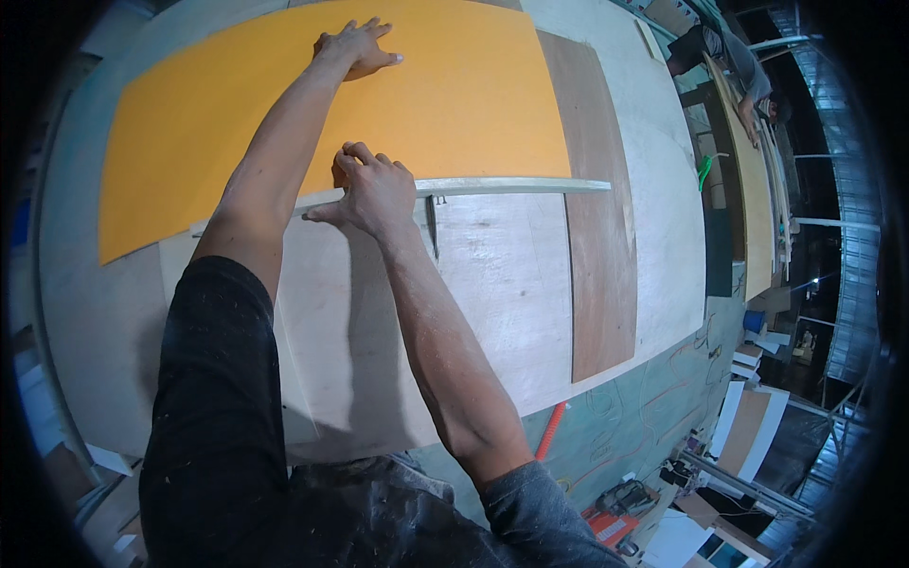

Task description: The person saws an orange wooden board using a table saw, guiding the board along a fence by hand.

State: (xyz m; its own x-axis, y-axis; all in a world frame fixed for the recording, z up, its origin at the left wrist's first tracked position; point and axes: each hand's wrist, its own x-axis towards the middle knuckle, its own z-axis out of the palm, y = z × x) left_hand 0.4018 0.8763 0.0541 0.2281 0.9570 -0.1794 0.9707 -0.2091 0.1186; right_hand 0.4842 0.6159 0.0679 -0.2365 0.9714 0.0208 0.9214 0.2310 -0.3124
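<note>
A large yellow-orange sheet (464, 95) lies across the far part of a pale work surface. My left hand (355, 49) rests on that sheet with its fingers spread. Along the sheet's near edge runs a long, thin pale strip (511, 186), its right end reaching past the sheet. Closer to me, my right hand (377, 194) grips the strip, fingers curled over its far side and thumb stretched out to the left on the near side. What lies under the curled fingers is hidden. Light boards (502, 275) lie on the near side of the strip.
A brown wood panel (601, 218) lies to the right, partly under the strip's end. Past the table, another person (748, 85) bends over a stack of boards (743, 189). A red-orange hose (550, 431) and red equipment (611, 525) are on the green floor.
</note>
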